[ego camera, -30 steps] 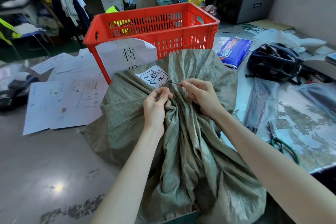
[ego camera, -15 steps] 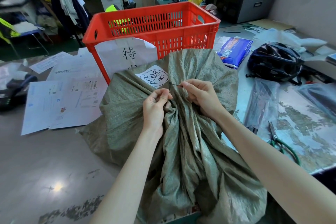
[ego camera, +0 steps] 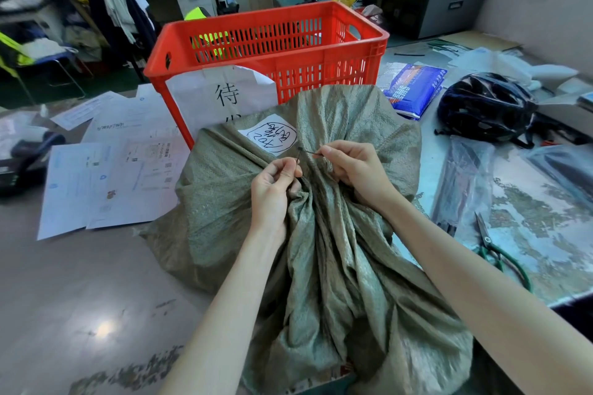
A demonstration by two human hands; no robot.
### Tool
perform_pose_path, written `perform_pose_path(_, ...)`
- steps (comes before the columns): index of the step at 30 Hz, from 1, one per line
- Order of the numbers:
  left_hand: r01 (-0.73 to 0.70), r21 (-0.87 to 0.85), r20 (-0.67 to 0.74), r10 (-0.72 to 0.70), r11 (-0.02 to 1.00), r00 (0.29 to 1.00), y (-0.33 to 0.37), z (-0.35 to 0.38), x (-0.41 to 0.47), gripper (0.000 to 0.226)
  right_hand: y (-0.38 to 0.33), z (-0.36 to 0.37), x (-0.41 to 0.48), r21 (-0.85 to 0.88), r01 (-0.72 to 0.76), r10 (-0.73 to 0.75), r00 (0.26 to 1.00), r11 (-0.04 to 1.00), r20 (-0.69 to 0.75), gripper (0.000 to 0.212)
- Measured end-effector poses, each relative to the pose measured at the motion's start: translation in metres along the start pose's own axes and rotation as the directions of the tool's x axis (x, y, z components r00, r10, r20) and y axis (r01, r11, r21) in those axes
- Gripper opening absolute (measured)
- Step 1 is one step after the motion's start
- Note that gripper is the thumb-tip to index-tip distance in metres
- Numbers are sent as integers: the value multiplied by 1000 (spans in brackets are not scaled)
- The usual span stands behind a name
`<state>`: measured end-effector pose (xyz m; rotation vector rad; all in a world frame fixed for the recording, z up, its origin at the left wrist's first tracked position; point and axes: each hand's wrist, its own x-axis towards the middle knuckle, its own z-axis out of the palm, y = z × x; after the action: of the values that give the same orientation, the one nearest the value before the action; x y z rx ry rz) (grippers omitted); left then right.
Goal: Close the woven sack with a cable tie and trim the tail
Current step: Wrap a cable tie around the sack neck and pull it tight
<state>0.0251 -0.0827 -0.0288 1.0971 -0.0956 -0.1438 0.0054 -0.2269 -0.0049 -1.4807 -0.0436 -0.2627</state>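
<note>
A grey-green woven sack lies on the table with its mouth gathered into a bunched neck between my hands. A thin black cable tie runs round that neck. My left hand pinches one end, which stands up with its small head at the top. My right hand pinches the other end, and the tip points left at the head. A white label with handwriting sticks to the sack just behind my fingers. Green-handled scissors lie on the table to the right.
A red plastic crate with a paper sign stands right behind the sack. Loose printed sheets cover the table on the left. A black helmet, a blue packet and a clear bag of black ties lie on the right.
The tie's head end has risen upright in my left hand. My right hand has brought the tip closer to the head. The sack has stayed in place.
</note>
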Motion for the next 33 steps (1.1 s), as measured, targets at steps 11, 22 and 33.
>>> perform_pose_path(11,-6,0,1,6,1000,1000,0,-1,0,16,1,-2,0,-39,20,-20,1000,999,-22,18)
perform_pose_path(22,15,-8,-10,-15,1000,1000,1,-2,-3,14,-2,-1,-4,-161,45,-44,999,986,12,21)
perform_pose_path(33,-50,105,-36,54,993,998,3,1,-10,10,0,2,-3,-282,102,-68,989,954,128,17)
